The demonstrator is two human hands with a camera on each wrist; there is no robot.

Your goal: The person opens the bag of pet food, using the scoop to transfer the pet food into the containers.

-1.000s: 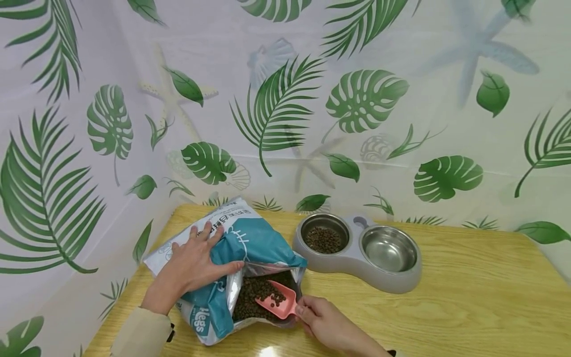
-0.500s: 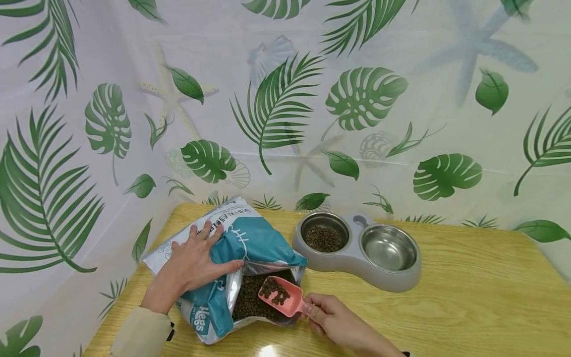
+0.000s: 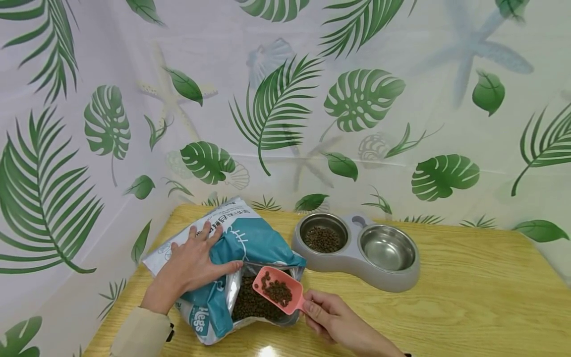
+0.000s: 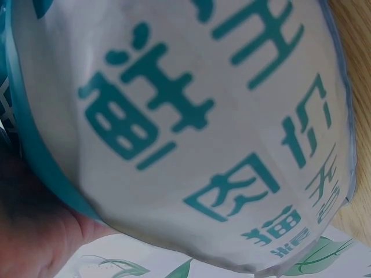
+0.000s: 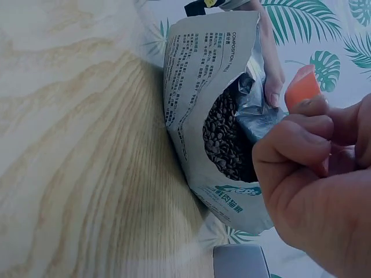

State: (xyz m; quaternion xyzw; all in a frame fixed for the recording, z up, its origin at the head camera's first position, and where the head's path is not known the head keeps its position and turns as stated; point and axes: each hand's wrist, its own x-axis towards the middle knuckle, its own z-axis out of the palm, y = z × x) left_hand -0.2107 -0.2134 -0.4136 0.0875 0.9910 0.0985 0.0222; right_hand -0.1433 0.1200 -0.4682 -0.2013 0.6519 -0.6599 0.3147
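A teal and white pet food bag point(image 3: 263, 238) lies with its open mouth toward me, dark brown kibble point(image 3: 250, 300) showing inside. My left hand point(image 3: 192, 263) rests on it with fingers spread, the thumb along the folded-back edge of the mouth. In the left wrist view the bag's printed face point(image 4: 237, 133) fills most of the picture. My right hand point(image 3: 327, 315) grips the handle of a pink scoop point(image 3: 287, 282), which carries some kibble and is held over the bag's mouth. The right wrist view shows curled fingers round the scoop point(image 5: 302, 87), above the bag's opening.
A grey double pet bowl point(image 3: 352, 255) stands right of the bag. Its left steel bowl holds kibble point(image 3: 323, 239); the right one point(image 3: 388, 250) shows a shiny bottom. A leaf-printed sheet point(image 3: 285, 188) rises behind the wooden table point(image 3: 473, 292).
The right hand has lifted the scoop from the kibble, levelled it and brought it slightly up over the mouth with pieces in it. The left hand and bag have stayed put.
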